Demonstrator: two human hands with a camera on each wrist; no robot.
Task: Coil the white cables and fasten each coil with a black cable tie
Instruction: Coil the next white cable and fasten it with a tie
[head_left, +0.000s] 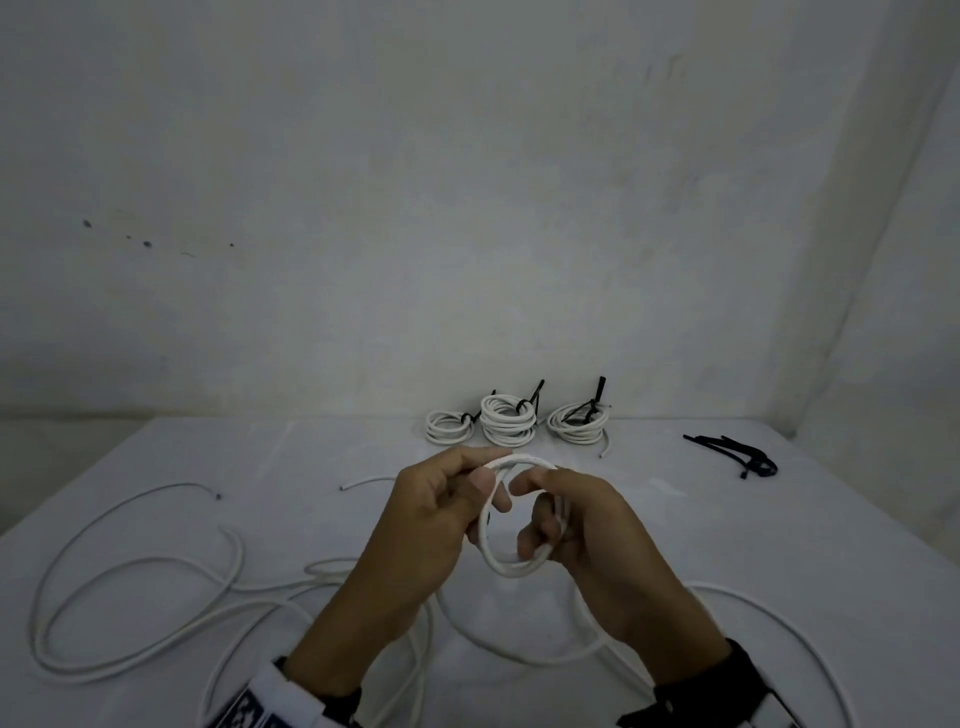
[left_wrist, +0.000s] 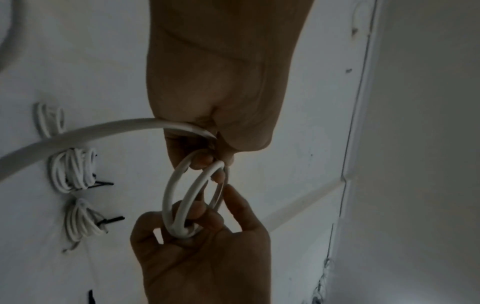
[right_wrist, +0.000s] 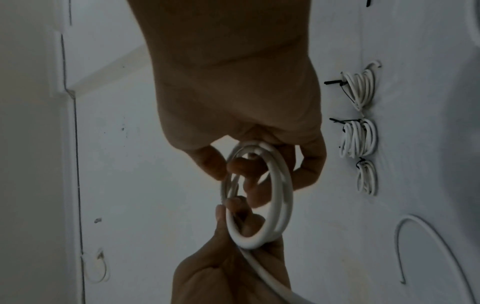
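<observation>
Two hands hold a small coil (head_left: 511, 519) above the table (head_left: 311, 467): left hand (head_left: 441, 512) pinches its top, right hand (head_left: 571, 519) fingers curl round its side. Three tied coils (head_left: 506, 421) sit at the far edge; spare ties (head_left: 737, 452) lie right.

Two bare forearms reach in from six o'clock. The left hand (head_left: 436, 506) wears a white wrist strap with a dark blue pattern; the right hand (head_left: 576, 525) wears a black wrist strap.

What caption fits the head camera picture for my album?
Both hands, left hand and right hand, wind a small white cable coil above the white table, three tied coils behind.
</observation>
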